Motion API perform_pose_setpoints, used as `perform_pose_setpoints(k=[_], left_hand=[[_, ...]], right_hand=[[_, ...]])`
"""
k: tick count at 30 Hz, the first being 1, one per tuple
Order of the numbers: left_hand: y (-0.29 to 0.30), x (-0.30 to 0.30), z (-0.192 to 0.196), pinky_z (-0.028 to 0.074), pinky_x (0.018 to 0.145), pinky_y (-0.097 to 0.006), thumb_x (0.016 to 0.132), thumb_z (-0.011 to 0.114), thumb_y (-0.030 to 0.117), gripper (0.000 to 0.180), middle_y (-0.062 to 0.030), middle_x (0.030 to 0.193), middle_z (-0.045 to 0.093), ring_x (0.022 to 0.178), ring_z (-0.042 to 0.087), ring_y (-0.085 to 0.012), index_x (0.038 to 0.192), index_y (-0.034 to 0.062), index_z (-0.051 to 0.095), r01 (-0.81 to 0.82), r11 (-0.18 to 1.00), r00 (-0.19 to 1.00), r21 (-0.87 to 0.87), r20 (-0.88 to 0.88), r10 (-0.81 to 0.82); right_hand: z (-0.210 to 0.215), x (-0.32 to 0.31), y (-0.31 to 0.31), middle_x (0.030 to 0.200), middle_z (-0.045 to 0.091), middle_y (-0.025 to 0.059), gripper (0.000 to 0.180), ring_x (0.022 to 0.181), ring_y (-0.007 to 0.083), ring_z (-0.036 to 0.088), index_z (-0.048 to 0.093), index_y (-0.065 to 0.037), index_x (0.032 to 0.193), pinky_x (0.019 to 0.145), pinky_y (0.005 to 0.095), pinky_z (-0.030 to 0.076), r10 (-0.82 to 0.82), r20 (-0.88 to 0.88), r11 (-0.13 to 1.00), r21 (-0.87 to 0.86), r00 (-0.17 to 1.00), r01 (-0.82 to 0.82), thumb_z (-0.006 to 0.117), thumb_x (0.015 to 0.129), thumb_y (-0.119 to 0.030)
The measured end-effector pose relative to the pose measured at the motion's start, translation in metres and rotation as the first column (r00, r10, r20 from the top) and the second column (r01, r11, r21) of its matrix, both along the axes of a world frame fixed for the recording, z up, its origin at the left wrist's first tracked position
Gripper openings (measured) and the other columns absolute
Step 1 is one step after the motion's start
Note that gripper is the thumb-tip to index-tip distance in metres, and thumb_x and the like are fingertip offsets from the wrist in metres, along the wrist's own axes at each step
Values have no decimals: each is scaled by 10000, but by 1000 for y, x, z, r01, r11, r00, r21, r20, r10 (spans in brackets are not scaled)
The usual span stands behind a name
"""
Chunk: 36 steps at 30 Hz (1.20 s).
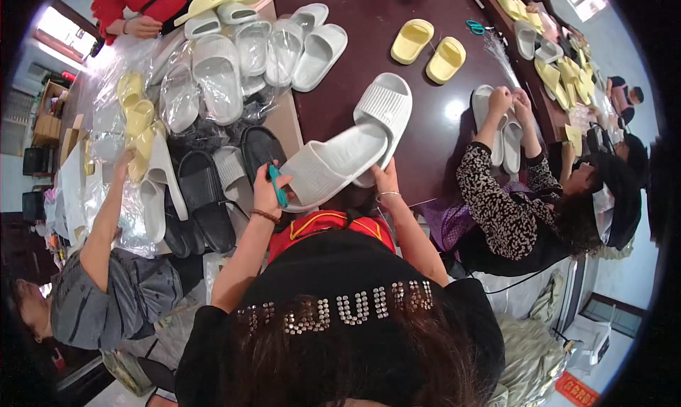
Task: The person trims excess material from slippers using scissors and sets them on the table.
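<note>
Several people work around a dark brown table (397, 9) heaped with foam slide sandals. At the far left of the frame, a person in a grey striped shirt (106, 293) stretches an arm up toward yellow slides in clear bags (135, 116) and a stack of white ones (159, 187). Beside them, black slides (206, 194) lie at the left centre, and above these a row of bagged white slides (248, 59) fans across the upper left. A person in a red top (135, 2) sits at the upper left edge.

At the centre, the wearer's left hand (268, 190) is closed around small teal-handled snips (277, 185), its fingers touching the heel edge of a pair of white slides (355, 141) held tilted above the table. The right hand (385, 180) grips the same pair from below at its right side, fingers curled against the sole; a thin bracelet (388, 194) circles that wrist.

Further right, two loose yellow slides (429, 48) lie apart on the table in the upper centre, with teal scissors (475, 27) just beyond them. At the right, a person in a spotted top (496, 208) bends over another white pair (496, 123), both hands together on it. More yellow and white slides (553, 59) run along the upper right edge.
</note>
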State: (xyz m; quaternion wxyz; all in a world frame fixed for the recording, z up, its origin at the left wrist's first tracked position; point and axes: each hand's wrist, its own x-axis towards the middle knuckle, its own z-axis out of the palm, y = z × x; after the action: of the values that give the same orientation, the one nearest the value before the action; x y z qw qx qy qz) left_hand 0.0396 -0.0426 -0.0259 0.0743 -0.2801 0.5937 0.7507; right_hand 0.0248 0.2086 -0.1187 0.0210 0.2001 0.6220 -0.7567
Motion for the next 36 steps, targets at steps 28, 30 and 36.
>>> perform_pose_setpoints(k=[28, 30, 36], left_hand=[[-9, 33, -14, 430, 469, -229, 710, 603, 16, 421, -92, 737, 565, 558, 560, -155, 1068, 46, 384, 4, 986, 987, 169, -160, 23], [-11, 44, -12, 417, 488, -217, 716, 601, 14, 442, -83, 740, 563, 570, 550, -131, 1096, 28, 375, -35, 996, 987, 78, -151, 46], [-40, 74, -5, 447, 571, -267, 739, 598, 46, 408, -73, 772, 573, 626, 568, -160, 1118, 50, 446, -290, 652, 938, -701, -344, 47]], right_hand=[[-7, -128, 219, 1030, 534, 130, 522, 879, 255, 543, 406, -6, 1174, 701, 350, 462, -516, -10, 838, 203, 857, 507, 606, 725, -182], [-13, -141, 231, 936, 581, 190, 599, 811, 315, 574, 472, 10, 1115, 743, 385, 466, -794, -86, 373, 713, 602, 594, 698, 603, -205], [-31, -103, 40, 1064, 502, 121, 366, 957, 217, 489, 500, 17, 1043, 848, 326, 400, 86, -305, 816, 568, 948, 109, 559, 681, 16]])
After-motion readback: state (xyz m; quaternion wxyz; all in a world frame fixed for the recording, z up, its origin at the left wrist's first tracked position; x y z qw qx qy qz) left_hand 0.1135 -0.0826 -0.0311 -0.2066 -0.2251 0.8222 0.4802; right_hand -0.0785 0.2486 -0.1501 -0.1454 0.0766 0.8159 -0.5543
